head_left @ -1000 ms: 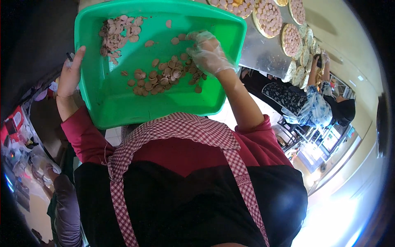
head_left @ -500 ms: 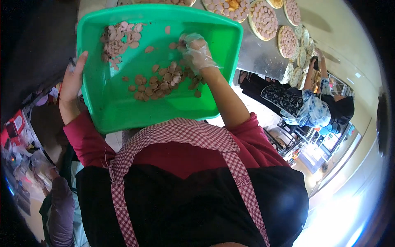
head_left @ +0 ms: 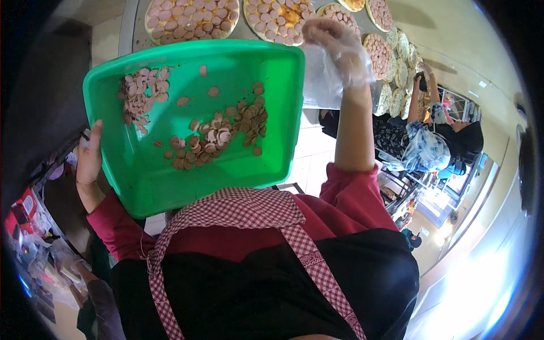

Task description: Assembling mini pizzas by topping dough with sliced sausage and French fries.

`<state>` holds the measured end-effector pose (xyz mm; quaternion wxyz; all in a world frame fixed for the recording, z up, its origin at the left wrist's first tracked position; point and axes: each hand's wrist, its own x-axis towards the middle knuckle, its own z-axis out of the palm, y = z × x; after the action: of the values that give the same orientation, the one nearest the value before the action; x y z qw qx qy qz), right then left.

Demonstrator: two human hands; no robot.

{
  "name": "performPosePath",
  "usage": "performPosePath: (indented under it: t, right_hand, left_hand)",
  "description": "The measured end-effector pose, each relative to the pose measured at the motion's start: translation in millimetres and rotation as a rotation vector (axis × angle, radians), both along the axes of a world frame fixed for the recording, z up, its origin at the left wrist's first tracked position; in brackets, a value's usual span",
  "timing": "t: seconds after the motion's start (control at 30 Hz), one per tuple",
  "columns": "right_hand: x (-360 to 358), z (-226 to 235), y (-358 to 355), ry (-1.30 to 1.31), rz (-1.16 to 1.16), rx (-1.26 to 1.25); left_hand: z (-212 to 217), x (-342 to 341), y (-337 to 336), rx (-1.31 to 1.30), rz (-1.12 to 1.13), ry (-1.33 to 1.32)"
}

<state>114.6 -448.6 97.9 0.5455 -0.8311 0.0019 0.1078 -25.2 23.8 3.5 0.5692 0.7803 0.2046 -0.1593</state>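
A green plastic tub [head_left: 187, 187] is tilted in front of my body. My left hand [head_left: 90, 156] grips its left rim, with the thumb showing on top. Inside lie round sausage slices [head_left: 212, 136], one heap at the far left and a larger scatter across the middle and right. My right hand [head_left: 337, 48], in a loose clear plastic glove, is past the tub's far right corner, above the pizza bases. Its fingers are bunched, and whatever they hold is hidden. Beneath and beside it are a slice-covered pizza [head_left: 280, 22] and a partly hidden pizza [head_left: 334, 12].
Another large pizza [head_left: 192, 20] covered in slices lies behind the tub on the metal table [head_left: 311, 93]. More round bases [head_left: 399, 62] stretch along the right. A co-worker [head_left: 430, 141] reaches over the far end. Another person's arm [head_left: 102, 300] shows at lower left.
My right hand has come out of the tub and moved up and right over the pizzas. The tub has shifted left and toward me, showing more pizzas behind it.
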Motion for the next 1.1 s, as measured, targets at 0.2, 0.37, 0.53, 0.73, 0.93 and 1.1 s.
performPosePath:
  t: [0.2, 0.37, 0.53, 0.73, 0.93, 1.1]
  right_hand:
    - [73.5, -95.9, -73.4, -0.059, 0.11, -0.537]
    - [77.0, -116.8, -55.8, -0.143, 0.104, -0.624]
    - [85.9, -139.8, -63.2, -0.108, 0.111, -0.704]
    - [82.5, -119.6, -69.9, -0.409, 0.043, -0.874]
    - [2.4, 20.0, 20.8, 0.036, 0.141, -0.098]
    - [-63.6, -44.2, 71.8, -0.058, 0.602, -0.451]
  left_hand:
    - [1.7, 4.9, -3.3, 0.048, -0.006, 0.044]
    - [3.3, -3.4, 4.0, 0.132, 0.007, 0.113]
    - [7.5, 0.9, -7.2, 0.106, 0.049, 0.06]
    - [13.1, 7.3, -8.3, 0.098, -0.004, 0.095]
    - [7.8, 7.4, -8.1, 0.088, 0.028, 0.068]
    - [12.7, 5.1, -14.5, 0.013, 0.048, 0.055]
